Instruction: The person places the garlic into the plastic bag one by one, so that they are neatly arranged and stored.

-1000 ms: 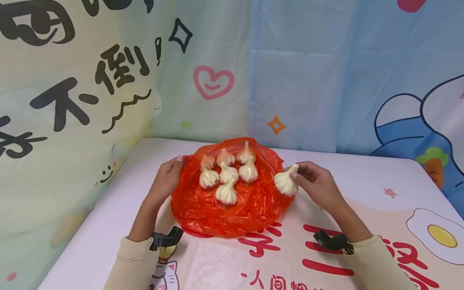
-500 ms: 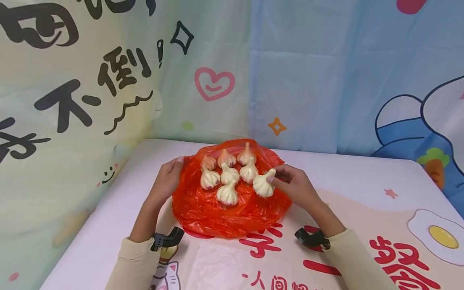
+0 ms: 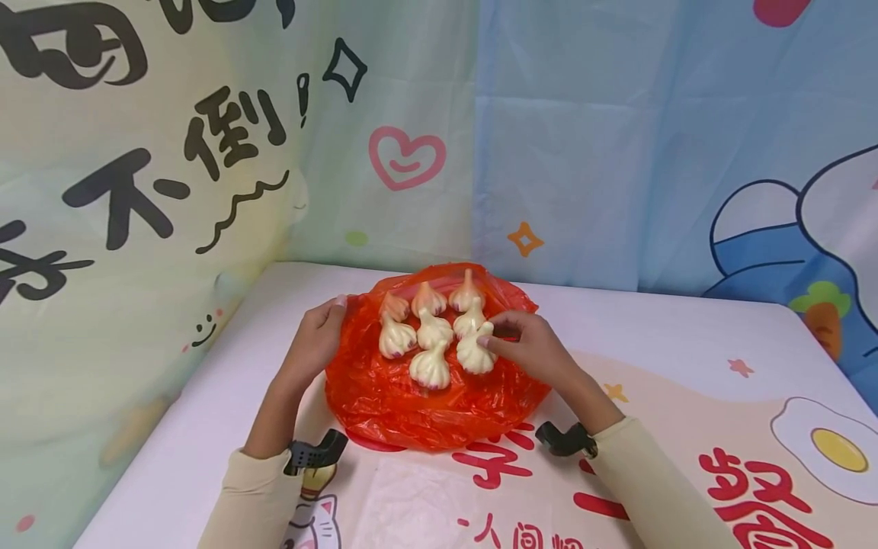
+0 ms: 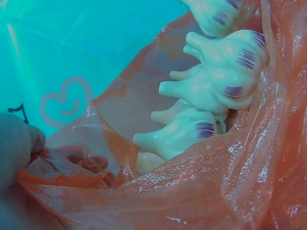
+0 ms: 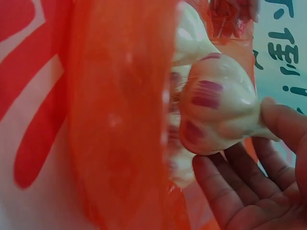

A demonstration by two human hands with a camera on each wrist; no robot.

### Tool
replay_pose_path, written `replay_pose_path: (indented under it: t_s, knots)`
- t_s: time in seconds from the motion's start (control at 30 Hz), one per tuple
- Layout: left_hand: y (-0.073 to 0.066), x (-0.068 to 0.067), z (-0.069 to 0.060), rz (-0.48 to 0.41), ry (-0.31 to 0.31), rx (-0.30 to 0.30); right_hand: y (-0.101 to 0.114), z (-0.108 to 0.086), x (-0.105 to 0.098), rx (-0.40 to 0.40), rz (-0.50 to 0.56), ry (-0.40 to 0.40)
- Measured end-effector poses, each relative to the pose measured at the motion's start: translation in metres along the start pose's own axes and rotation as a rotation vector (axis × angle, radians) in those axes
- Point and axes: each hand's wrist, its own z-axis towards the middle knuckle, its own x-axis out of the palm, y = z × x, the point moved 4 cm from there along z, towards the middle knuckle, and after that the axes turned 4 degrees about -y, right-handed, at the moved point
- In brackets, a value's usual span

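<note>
A red plastic bag point(image 3: 384, 412) lies spread on the table, with several white garlic bulbs point(image 3: 396, 337) on it in rows. My left hand point(image 3: 317, 335) pinches the bag's left edge; the left wrist view shows its fingers point(image 4: 14, 148) on the crumpled plastic. At the right side my right hand point(image 3: 531, 347) holds one garlic bulb point(image 5: 223, 103) by its stem between thumb and fingers. That bulb is over the bag, beside the front bulb and partly in front of another. Purple streaks mark the bulbs' bases. The rear bulbs look orange through the plastic.
The table point(image 3: 658, 335) has a printed cover with red characters and a fried egg picture point(image 3: 826, 446). A patterned cloth backdrop point(image 3: 562, 152) stands directly behind the table and along its left side.
My right hand has carried its garlic bulb leftward from the bag's right edge to beside the other bulbs. My left hand keeps its place on the bag.
</note>
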Motion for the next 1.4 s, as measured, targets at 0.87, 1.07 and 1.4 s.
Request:
replay_pose_path:
  t_s: [0.87,1.07,1.4]
  knots:
    - [-0.002,0.005,0.000,0.017,-0.006,-0.009,0.006,0.009,0.014,-0.002,-0.101,0.086]
    - [-0.001,0.005,0.000,0.019,-0.006,0.000,0.005,0.007,0.010,0.015,-0.109,0.065]
    - [-0.002,0.004,0.001,0.020,-0.027,-0.005,0.005,-0.002,-0.012,-0.054,-0.099,-0.027]
